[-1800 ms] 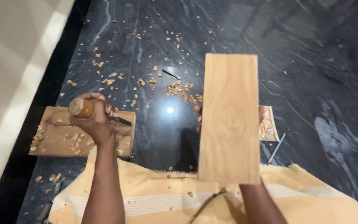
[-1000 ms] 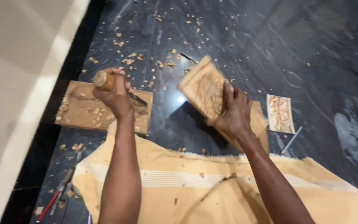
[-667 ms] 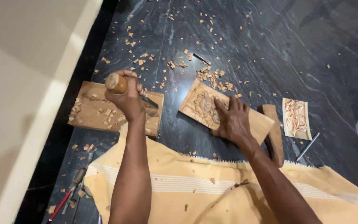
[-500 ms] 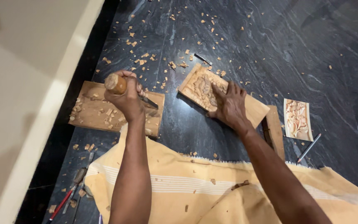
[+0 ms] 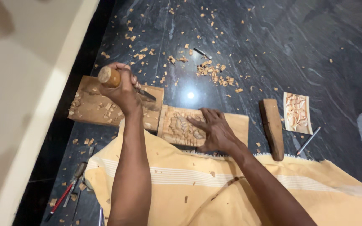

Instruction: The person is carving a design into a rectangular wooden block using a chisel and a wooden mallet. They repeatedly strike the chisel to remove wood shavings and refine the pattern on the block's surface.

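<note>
Dark grey veined stone floor (image 5: 298, 46) fills the frame, littered with pale wood chips (image 5: 213, 73), thickest at 12 o'clock of the hands. Yellow-orange cloth with white stripes (image 5: 214, 184) spread across the lower frame, from 6 to 4 o'clock, both forearms over it. Flat rough brown wooden board (image 5: 89, 108) lies at 9 o'clock, chips scattered on it. Just beside it, at centre, the light rectangular wooden panel with a carved relief (image 5: 180, 126) lies flat on the floor, its near edge meeting the cloth. Right hand (image 5: 213, 130) open, palm down, fingers spread, pressing on the carved panel. Left hand (image 5: 122, 88) closed in a fist around a chisel with a rounded wooden handle (image 5: 109, 77), blade pointing toward 3 o'clock above the brown board. Dark wooden block (image 5: 272, 128) at 3 o'clock; a small carved pale tile (image 5: 296, 113) just beyond it. Thin metal tool (image 5: 308, 140) near the tile. Red-handled tools (image 5: 62, 198) at 8 o'clock.
</note>
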